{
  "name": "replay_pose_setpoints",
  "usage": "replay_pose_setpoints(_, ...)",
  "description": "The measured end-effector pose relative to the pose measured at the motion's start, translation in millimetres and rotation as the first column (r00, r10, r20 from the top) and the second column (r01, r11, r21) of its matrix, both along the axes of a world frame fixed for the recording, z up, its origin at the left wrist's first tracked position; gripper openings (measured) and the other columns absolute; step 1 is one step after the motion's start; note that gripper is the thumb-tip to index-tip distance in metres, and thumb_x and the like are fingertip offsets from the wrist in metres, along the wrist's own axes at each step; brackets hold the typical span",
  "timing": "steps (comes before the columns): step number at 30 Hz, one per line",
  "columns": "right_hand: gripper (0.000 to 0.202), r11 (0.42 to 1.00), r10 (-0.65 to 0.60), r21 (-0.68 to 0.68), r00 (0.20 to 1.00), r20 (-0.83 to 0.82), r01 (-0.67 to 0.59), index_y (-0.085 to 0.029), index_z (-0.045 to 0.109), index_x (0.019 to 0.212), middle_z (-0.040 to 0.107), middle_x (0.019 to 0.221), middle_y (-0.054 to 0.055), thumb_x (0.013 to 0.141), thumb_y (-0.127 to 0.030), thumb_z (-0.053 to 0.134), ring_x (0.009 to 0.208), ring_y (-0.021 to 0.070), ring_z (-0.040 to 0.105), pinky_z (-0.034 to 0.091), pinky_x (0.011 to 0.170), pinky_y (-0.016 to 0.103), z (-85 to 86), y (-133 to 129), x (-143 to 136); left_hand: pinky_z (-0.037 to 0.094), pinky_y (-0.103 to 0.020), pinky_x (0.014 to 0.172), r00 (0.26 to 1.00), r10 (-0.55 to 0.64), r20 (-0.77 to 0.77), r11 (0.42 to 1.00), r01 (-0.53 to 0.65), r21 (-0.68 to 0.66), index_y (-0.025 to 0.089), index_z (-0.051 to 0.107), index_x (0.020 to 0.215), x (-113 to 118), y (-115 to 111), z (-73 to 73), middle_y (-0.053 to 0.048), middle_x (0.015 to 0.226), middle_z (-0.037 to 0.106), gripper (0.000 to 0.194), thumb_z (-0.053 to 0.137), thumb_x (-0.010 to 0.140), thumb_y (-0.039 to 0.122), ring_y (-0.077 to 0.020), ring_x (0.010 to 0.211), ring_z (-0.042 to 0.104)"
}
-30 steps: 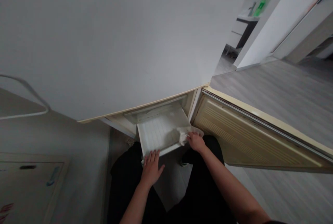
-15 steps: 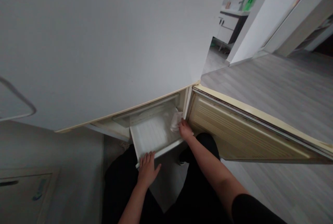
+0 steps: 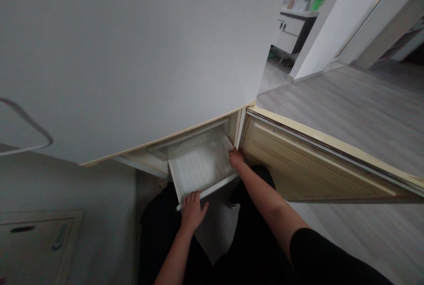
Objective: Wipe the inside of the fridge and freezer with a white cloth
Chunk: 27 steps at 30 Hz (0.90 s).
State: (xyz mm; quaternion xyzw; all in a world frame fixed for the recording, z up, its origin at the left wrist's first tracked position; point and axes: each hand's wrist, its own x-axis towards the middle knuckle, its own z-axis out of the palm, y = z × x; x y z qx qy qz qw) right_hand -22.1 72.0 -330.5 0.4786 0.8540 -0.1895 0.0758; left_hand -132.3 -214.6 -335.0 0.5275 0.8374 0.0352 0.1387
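Note:
A white freezer drawer [image 3: 195, 168] is pulled part way out of a fridge-like cabinet, between my knees. My left hand [image 3: 192, 210] is at its front left corner, with the fingers hooked over the front rim and the thumb stuck out to the right. At the drawer's right side my right hand [image 3: 236, 158] is closed on a pale cloth [image 3: 227, 142]. Only part of the cloth shows beside the knuckles, against the right wall. Inside the drawer I see a ribbed white bottom.
The cream-lined lower door [image 3: 318, 161] stands wide open on the right. Above the drawer is the large pale upper door [image 3: 159, 51], with a curved handle [image 3: 33, 130] at left. A low cabinet [image 3: 36, 241] is at lower left, and a washbasin cabinet [image 3: 289, 33] is beyond a doorway.
My right hand has shifted slightly along the drawer's right side, and less of the cloth shows now. My left hand stays on the front rim. The view has moved slightly.

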Motion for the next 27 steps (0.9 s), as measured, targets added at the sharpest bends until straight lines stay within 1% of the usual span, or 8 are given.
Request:
replay_pose_setpoints(5,0.035,0.998,0.058,-0.008,0.998,-0.013,-0.058,-0.011,0.066,0.12,0.062,0.129,0.02,0.096,-0.014,0.04,0.104,0.0246,0.068,0.052,0.09,0.033,15.8,-33.9,54.0,0.028,-0.05,0.117,0.999,0.01,-0.032,0.999,-0.009,0.033,0.01,0.055,0.129,3.2,1.3,-3.2,-0.016,0.124,0.064,0.048,0.054,0.091,0.038,-0.0326,0.123,0.056)
replay_pose_setpoints(9,0.041,0.993,0.108,0.055,0.992,-0.072,-0.104,-0.01,0.062,0.125,0.057,0.14,0.017,0.101,-0.017,0.03,0.13,0.0235,0.054,0.039,0.11,0.033,24.8,-76.9,84.0,0.026,-0.051,0.118,0.998,-0.001,-0.069,0.993,0.009,0.118,0.008,0.056,0.128,4.7,-0.1,-8.4,-0.017,0.122,0.065,0.046,0.053,0.09,0.034,-0.0327,0.122,0.056)
replay_pose_setpoints(13,0.045,0.986,0.134,0.112,0.986,-0.095,-0.123,-0.013,0.057,0.137,0.041,0.155,0.015,0.101,-0.02,0.03,0.146,0.0302,0.032,0.025,0.119,0.047,22.1,-120.1,80.8,0.026,-0.052,0.119,0.998,-0.029,-0.059,0.981,0.04,0.192,0.007,0.053,0.131,4.5,-3.6,-12.7,-0.019,0.128,0.062,0.051,0.054,0.088,0.034,-0.0333,0.126,0.053)
replay_pose_setpoints(17,0.045,0.977,0.173,0.151,0.977,-0.122,-0.154,-0.017,0.057,0.138,0.043,0.154,0.013,0.101,-0.018,0.031,0.146,0.0277,0.032,0.026,0.118,0.043,15.1,-146.2,61.1,0.027,-0.053,0.12,1.0,-0.017,0.008,0.962,0.015,0.272,0.007,0.045,0.14,3.0,-19.8,-18.4,-0.021,0.147,0.048,0.058,0.051,0.09,0.036,-0.036,0.144,0.035)
replay_pose_setpoints(20,0.039,0.976,0.148,0.183,0.976,-0.157,-0.118,-0.018,0.061,0.129,0.056,0.139,0.013,0.101,-0.021,0.035,0.136,0.0278,0.041,0.032,0.112,0.043,12.7,-149.2,48.7,0.026,-0.055,0.12,0.999,0.022,0.029,0.939,-0.03,0.344,0.009,0.039,0.145,-0.4,-39.4,-23.5,-0.02,0.157,0.037,0.061,0.05,0.091,0.036,-0.036,0.152,0.019)
replay_pose_setpoints(22,0.033,0.988,0.1,0.142,0.968,-0.231,-0.068,-0.019,0.065,0.119,0.062,0.126,0.013,0.099,-0.021,0.039,0.126,0.028,0.049,0.036,0.107,0.044,13.6,-142.2,44.1,0.026,-0.057,0.119,0.995,0.087,0.052,0.927,-0.1,0.362,0.01,0.036,0.147,-5.1,-51.2,-27.2,-0.021,0.159,0.032,0.063,0.05,0.091,0.036,-0.0364,0.153,0.014)
replay_pose_setpoints(25,0.026,0.997,-0.058,0.027,0.921,-0.384,0.074,-0.018,0.067,0.106,0.067,0.112,0.013,0.097,-0.019,0.043,0.113,0.0253,0.056,0.039,0.103,0.04,20.0,-119.3,47.2,0.028,-0.059,0.118,0.973,0.193,0.125,0.914,-0.225,0.338,0.01,0.033,0.148,-13.5,-62.1,-33.1,-0.022,0.16,0.03,0.067,0.053,0.089,0.037,-0.0385,0.153,0.012)
replay_pose_setpoints(27,0.033,0.977,-0.194,-0.01,0.863,-0.466,0.214,-0.016,0.063,0.11,0.067,0.11,0.013,0.099,-0.021,0.033,0.107,0.0226,0.058,0.042,0.098,0.035,27.9,-100.2,59.0,0.028,-0.058,0.118,0.961,0.21,0.181,0.914,-0.259,0.313,0.01,0.03,0.149,-17.3,-64.2,-37.1,-0.023,0.161,0.026,0.072,0.056,0.087,0.036,-0.0393,0.152,0.014)
